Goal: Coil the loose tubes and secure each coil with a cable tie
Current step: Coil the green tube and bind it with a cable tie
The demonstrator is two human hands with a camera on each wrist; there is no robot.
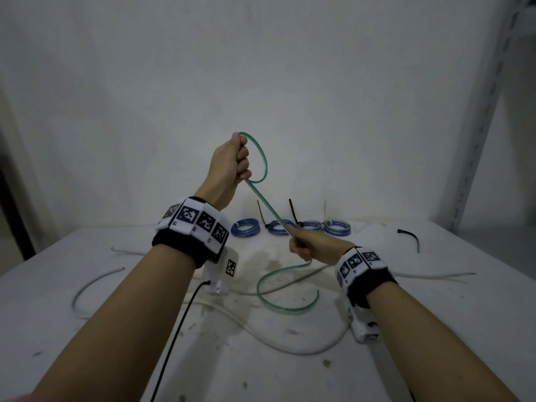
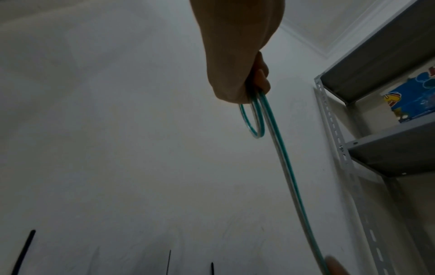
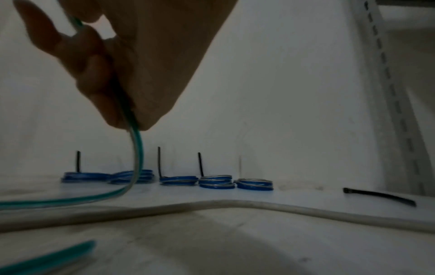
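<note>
Person, two bare forearms, no sleeves. Left wrist (image 1: 191, 227): black band under white strap of black-and-white square code tags; white camera block (image 1: 222, 274) beneath, one tag, black cable (image 1: 179, 329) trailing. Right wrist (image 1: 362, 271): matching band, strap, white block (image 1: 362, 329).

Green tube (image 1: 262, 158): one loop up top, straight run below, loose tail curling on the desk (image 1: 435, 314). Blue coils (image 1: 246, 226) tied, rowed at the back. Spare black tie (image 1: 410, 237) lies right.
</note>
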